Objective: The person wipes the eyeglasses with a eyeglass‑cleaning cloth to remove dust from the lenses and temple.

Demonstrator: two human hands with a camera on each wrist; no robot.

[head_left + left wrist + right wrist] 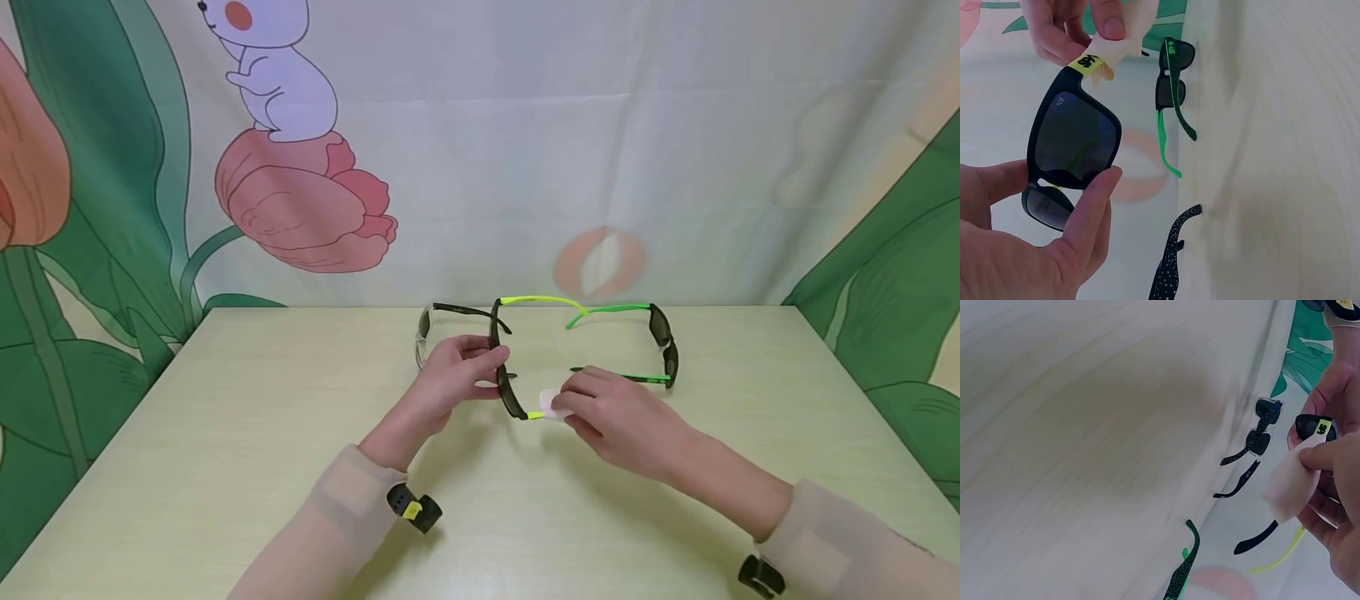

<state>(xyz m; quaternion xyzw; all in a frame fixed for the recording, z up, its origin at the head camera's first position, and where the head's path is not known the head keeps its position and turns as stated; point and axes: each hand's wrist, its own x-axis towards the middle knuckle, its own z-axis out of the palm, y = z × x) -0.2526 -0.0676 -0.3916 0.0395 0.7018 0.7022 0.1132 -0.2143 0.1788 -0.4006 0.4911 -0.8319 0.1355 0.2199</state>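
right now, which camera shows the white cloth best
The right wrist view: the cloth shows broad and uncropped. The head view gives a small patch; the left wrist view crops it at the top.

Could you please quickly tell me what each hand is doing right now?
Left hand: holding black-framed, dark-lensed sunglasses with yellow on the temples.
Right hand: holding a thin white cloth against one temple.

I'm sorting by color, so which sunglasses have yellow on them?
The middle pair, held up with the pale cloth on it. The rightmost pair shows green instead; the leftmost, clear-framed pair shows neither color.
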